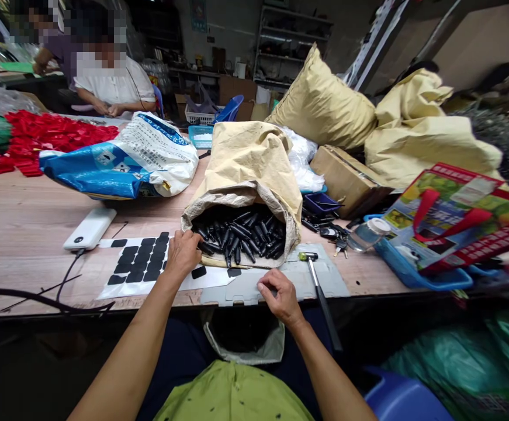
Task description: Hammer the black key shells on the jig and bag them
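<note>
A cream woven sack (248, 155) lies on the table with its mouth facing me, full of black tapered plastic pieces (241, 234). My left hand (184, 252) is at the left edge of that mouth, fingers bent and closed; whatever they grip is hidden. Over a grey board (254, 286) in front of the sack, my right hand (280, 295) is curled with thumb and forefinger together, and anything in it is too small to make out. A white sheet with black rounded-square stickers (140, 260) lies under my left wrist.
A hammer (319, 298) rests right of my right hand, its handle over the table edge. Left are a white power bank (90, 228), a blue-white bag (123, 158) and red pieces (56, 137). A jar (368, 234) and blue basket (421, 275) stand right. Two people sit beyond.
</note>
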